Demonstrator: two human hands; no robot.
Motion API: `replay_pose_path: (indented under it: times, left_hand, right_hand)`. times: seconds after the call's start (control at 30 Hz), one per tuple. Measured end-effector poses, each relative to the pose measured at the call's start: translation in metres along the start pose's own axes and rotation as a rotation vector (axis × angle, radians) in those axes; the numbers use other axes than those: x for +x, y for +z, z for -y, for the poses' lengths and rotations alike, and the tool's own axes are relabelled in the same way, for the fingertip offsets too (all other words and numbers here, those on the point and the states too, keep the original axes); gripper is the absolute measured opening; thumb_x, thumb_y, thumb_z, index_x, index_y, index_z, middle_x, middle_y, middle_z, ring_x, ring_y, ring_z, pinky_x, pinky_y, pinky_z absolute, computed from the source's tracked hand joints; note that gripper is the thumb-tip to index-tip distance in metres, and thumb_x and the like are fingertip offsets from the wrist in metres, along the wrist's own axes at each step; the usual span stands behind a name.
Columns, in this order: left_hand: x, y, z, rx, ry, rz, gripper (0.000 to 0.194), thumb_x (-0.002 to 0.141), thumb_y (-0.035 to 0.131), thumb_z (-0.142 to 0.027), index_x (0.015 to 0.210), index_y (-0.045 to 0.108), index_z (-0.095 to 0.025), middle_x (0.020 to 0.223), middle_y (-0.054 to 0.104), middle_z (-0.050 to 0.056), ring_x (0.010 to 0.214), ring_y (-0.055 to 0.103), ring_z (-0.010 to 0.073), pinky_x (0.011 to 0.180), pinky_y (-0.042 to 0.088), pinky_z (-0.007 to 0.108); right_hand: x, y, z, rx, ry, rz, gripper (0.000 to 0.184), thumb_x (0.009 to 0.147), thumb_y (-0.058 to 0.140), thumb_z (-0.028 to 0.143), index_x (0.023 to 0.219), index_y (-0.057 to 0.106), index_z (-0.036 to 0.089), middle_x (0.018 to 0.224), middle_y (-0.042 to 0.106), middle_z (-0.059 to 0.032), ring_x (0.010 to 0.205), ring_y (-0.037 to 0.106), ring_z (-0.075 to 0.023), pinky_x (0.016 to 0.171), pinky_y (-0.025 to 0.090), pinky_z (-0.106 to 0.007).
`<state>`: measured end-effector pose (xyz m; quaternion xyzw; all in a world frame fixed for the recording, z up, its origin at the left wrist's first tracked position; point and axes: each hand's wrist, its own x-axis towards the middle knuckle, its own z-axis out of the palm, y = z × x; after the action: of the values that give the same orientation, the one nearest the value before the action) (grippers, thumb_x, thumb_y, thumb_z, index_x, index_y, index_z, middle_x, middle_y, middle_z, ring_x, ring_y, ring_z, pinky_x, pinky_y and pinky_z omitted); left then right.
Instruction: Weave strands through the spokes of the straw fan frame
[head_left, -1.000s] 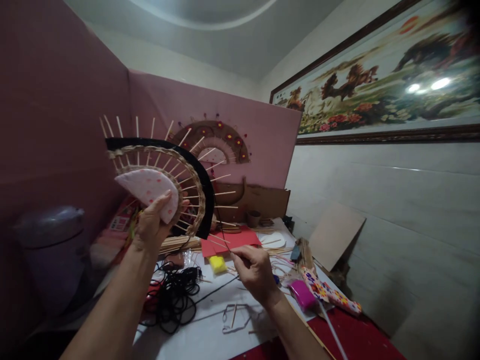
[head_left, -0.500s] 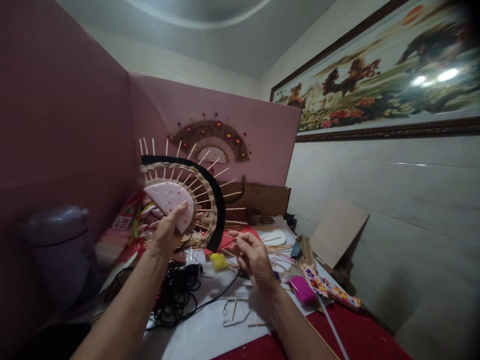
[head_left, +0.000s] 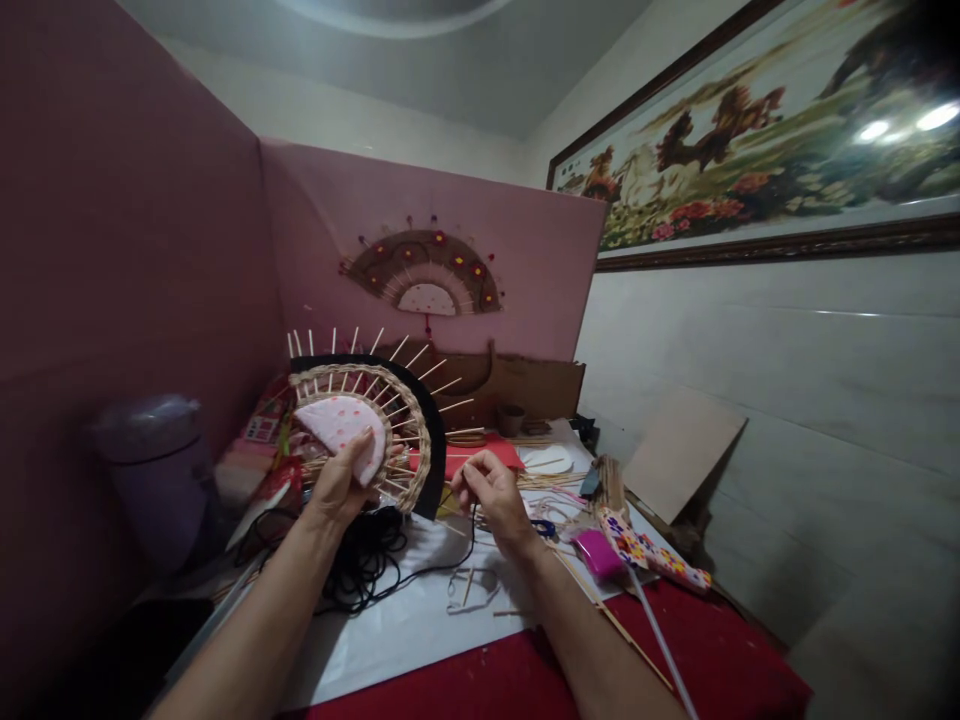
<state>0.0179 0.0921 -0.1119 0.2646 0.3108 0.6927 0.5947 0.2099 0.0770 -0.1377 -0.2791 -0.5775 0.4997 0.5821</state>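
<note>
A half-round woven fan [head_left: 420, 420] of pale sticks, braided tan cord and a black band is up in front of me. My left hand [head_left: 345, 480] grips it by its pink dotted centre, thumb on the front and fingers behind. To the right of the fan's lower end, my right hand [head_left: 491, 490] pinches a black cord [head_left: 472, 535]. The cord runs down from those fingers to a tangled black heap [head_left: 371, 560] under the fan. Part of the heap is hidden behind my left forearm.
A finished fan [head_left: 427, 275] hangs on the pink board behind. Across the table lie red paper [head_left: 499, 452], blue-handled scissors [head_left: 543, 527], a magenta packet [head_left: 598, 553] and a flower-patterned glue gun [head_left: 652, 555]. A lidded bin [head_left: 154, 480] stands at left.
The fan and my left hand have dropped lower in view. My right hand has shifted slightly, still pinching the cord. The camera view has tilted a little.
</note>
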Motion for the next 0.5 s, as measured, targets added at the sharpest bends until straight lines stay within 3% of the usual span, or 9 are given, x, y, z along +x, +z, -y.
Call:
replay_pose_path:
  times: [0.1,0.2,0.3,0.4,0.5]
  left_hand:
    - [0.001,-0.004,-0.002,-0.033,0.057,-0.060,0.007,0.075,0.054,-0.010,0.080,0.059,-0.012,0.064,0.069,0.009,0.059,0.067,0.0215,0.049,0.055,0.027]
    - [0.001,-0.007,-0.005,-0.033,0.079,-0.069,0.008,0.075,0.053,-0.010,0.080,0.059,-0.011,0.064,0.069,0.008,0.060,0.068,0.0208,0.050,0.055,0.026]
    - [0.002,-0.010,-0.006,-0.019,0.106,-0.056,0.008,0.075,0.054,-0.011,0.079,0.060,-0.010,0.064,0.070,0.010,0.058,0.067,0.0203,0.052,0.056,0.027]
    - [0.003,-0.013,-0.007,0.018,0.102,-0.023,0.010,0.076,0.054,-0.015,0.080,0.062,-0.009,0.064,0.069,0.011,0.056,0.067,0.0215,0.052,0.056,0.031]
    - [0.003,-0.015,-0.006,0.025,0.088,-0.007,0.010,0.075,0.056,-0.016,0.080,0.062,-0.010,0.064,0.069,0.010,0.056,0.067,0.0223,0.051,0.056,0.032]
  right_hand:
    - [-0.004,-0.001,0.004,-0.254,-0.078,0.047,0.020,0.081,0.050,0.037,0.071,0.047,0.019,0.058,0.050,0.0041,0.045,0.039,-0.0073,0.043,0.031,-0.020]
    - [-0.009,-0.001,0.006,-0.620,-0.266,0.095,0.015,0.082,0.049,0.026,0.069,0.051,0.019,0.061,0.051,0.0014,0.056,0.046,-0.0107,0.055,0.036,-0.023]
    - [-0.012,0.001,0.003,-0.892,-0.421,0.162,0.010,0.081,0.048,0.016,0.080,0.058,0.018,0.075,0.058,-0.0036,0.071,0.052,-0.0149,0.067,0.038,-0.026]
    - [-0.014,0.004,-0.002,-1.055,-0.446,0.190,0.014,0.080,0.050,0.013,0.089,0.059,0.018,0.082,0.058,-0.0055,0.077,0.052,-0.0168,0.070,0.039,-0.027]
    - [-0.016,0.006,-0.005,-1.218,-0.442,0.186,0.009,0.078,0.052,0.012,0.080,0.058,0.018,0.078,0.057,-0.0048,0.074,0.052,-0.0168,0.067,0.038,-0.027]
